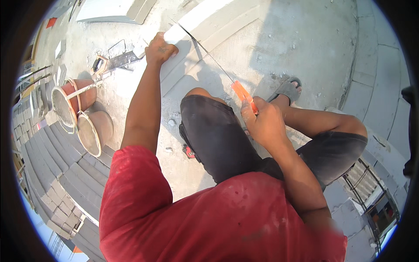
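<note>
My right hand [265, 122] is wrapped round the orange handle [243, 94] of a handsaw. Its thin blade [214, 56], seen almost edge-on, slants away to the far left and lies across a long pale concrete block [209, 17]. On the left side of the blade, my left hand [160, 49] grips the near end of this block, thumb towards the saw. How deep the blade sits in the block cannot be made out. My bent knees are on the near side of the block.
A second handsaw [124, 60] lies on the dusty floor at left, near two mortar-stained buckets [87, 92]. Stacked grey blocks [48, 150] fill the left side. Another pale block [111, 11] lies at the far left. My sandalled foot [289, 91] rests right of the saw handle.
</note>
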`<state>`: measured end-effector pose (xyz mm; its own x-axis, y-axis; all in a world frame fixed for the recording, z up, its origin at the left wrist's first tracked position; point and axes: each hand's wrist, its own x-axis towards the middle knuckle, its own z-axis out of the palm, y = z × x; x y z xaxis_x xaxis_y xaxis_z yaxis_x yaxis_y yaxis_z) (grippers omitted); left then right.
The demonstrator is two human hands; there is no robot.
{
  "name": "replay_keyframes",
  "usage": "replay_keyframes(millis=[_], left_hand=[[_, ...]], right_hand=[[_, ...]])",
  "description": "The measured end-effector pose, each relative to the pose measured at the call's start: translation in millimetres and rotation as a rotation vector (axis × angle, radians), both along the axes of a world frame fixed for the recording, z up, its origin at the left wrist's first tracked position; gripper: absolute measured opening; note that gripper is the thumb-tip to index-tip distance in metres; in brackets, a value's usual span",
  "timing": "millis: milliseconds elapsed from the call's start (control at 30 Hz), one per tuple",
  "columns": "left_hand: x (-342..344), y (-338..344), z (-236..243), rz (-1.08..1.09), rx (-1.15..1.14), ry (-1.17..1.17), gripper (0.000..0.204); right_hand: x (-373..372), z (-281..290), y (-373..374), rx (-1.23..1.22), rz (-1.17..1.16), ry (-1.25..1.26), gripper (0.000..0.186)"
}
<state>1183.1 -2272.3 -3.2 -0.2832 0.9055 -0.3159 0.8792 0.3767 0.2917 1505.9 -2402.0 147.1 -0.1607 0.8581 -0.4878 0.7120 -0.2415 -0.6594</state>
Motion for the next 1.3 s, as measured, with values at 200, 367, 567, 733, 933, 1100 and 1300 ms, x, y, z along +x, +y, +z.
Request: replay_keyframes(millis=[200,367,567,733,933,1100,1300], left_hand=[[-3.9,11.6,7.8,0.004,-0.088,-0.028,0.072],[-7.6,20.1,4.7,0.017,-0.043,-0.074,0.074],[-10.1,20.6,-2.1,0.008,-0.021,-0.011,0.078],[-20.0,29.1,-4.0,0.023,-0.095,-0.073,0.082],[-12.9,24.4,-5.6,0.020,-0.062,-0.058,0.078],[-5.7,17.8,-1.7,0.012,-0.066,0.020,0.074],[-6.0,20.3,-0.8,-0.018,-0.046,-0.026,0.072]], right_hand=[[-24.5,-47.3,25.5,-0.005,0.078,0.071,0.046],[26.7,23.9,-17.3,0.005,-0.012,0.036,0.037],[-46.5,-78.7,59.0,-0.062,-0.040,0.103,0.042],[15.4,-18.6,-10.7,0.013,0.025,-0.011,0.036],[-12.6,-3.0,37.0,-0.059,-0.023,0.026,0.035],[-44.3,-52.0,57.1,0.000,0.039,-0.040,0.045],[49.6,-29.4,-34.6,0.058,0.033,-0.019,0.037]])
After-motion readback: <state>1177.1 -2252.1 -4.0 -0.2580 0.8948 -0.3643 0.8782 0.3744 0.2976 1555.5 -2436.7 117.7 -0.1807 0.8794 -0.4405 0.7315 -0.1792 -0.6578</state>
